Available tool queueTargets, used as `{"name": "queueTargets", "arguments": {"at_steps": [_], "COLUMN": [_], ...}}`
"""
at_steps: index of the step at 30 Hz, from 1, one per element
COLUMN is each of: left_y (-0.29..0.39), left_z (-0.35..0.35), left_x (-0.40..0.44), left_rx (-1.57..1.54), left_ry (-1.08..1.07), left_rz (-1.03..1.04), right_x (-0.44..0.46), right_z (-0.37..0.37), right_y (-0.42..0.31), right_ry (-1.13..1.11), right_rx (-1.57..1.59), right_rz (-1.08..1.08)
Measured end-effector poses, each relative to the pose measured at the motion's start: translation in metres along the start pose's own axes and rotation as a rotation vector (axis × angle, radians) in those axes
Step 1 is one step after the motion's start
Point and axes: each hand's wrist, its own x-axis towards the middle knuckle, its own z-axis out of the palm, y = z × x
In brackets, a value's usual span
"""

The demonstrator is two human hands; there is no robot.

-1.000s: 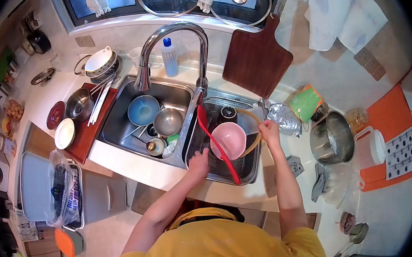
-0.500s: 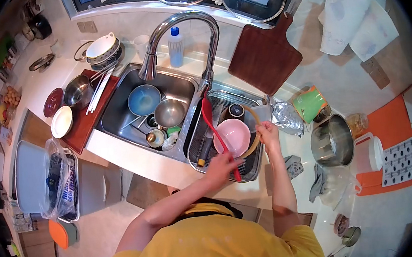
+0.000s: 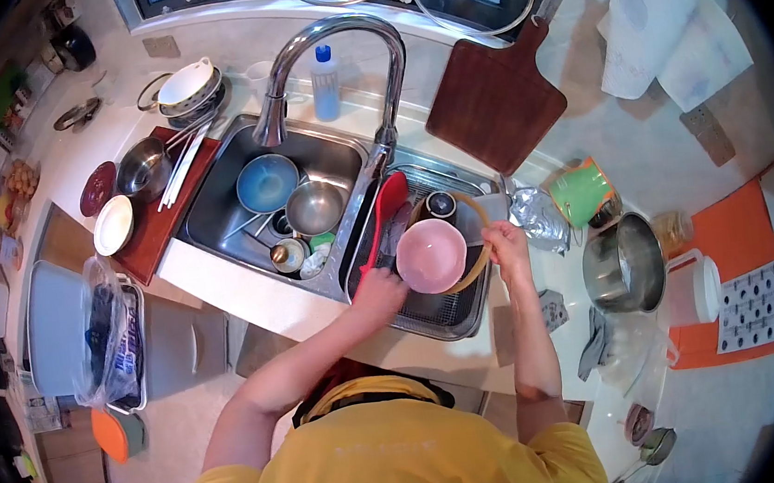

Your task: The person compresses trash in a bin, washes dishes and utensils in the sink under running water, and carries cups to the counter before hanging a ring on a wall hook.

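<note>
My left hand [image 3: 380, 296] is closed round the handle of a red cooking spoon [image 3: 391, 196], at the left side of a metal wire basket [image 3: 453, 333]. The spoon's broad head points toward the faucet. A pink bowl [image 3: 431, 258] sits in the basket just right of my left hand. My right hand [image 3: 506, 245] pinches a tan curved rim [image 3: 478, 272] that arcs round the bowl's right side; what it belongs to is mostly hidden by the bowl. Behind the bowl stands a dark jar [image 3: 440, 206].
The left basin [image 3: 217, 222] holds a blue bowl [image 3: 268, 184], a metal pot [image 3: 315, 208] and small items. A tall faucet [image 3: 390, 83] arches over it. Right of the basket are crumpled foil [image 3: 539, 219] and a steel pot [image 3: 624, 263]. A wooden board [image 3: 497, 105] leans behind.
My left hand has moved left with the red spoon, from in front of the pink bowl to its left side. The spoon has turned and its head shows broader. My right hand has barely moved.
</note>
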Motion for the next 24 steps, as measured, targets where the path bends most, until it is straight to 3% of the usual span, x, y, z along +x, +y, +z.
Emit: {"name": "queueTargets", "arguments": {"at_steps": [2, 10, 12, 16, 18, 19, 22, 24], "left_y": [0.017, 0.010, 0.013, 0.011, 0.014, 0.014, 0.013, 0.009], "left_z": [0.030, 0.036, 0.022, 0.012, 0.012, 0.010, 0.008, 0.009], "left_x": [0.025, 0.033, 0.025, 0.016, 0.007, 0.002, -0.008, -0.012], "left_rx": [0.002, -0.159, -0.540, -0.675, -1.014, -1.012, -1.751, -1.810], "left_ry": [0.179, 0.144, 0.285, 0.184, 0.314, 0.315, 0.274, 0.220], "left_rz": [-0.017, 0.053, -0.107, -0.226, -0.421, -0.420, -0.681, -0.713], "right_x": [0.001, 0.001, 0.013, 0.033, 0.047, 0.051, 0.059, 0.060], "right_z": [0.009, 0.009, 0.000, 0.002, 0.003, 0.005, 0.008, 0.006], "right_y": [0.000, -0.019, -0.016, -0.023, -0.021, -0.022, -0.027, -0.035], "right_ry": [-0.041, 0.018, 0.003, 0.025, -0.025, -0.025, -0.062, -0.106], "right_rx": [0.028, 0.048, 0.000, -0.113, -0.220, -0.219, -0.270, -0.266], "right_rz": [-0.016, -0.028, -0.055, -0.064, -0.142, -0.144, -0.263, -0.267]}}
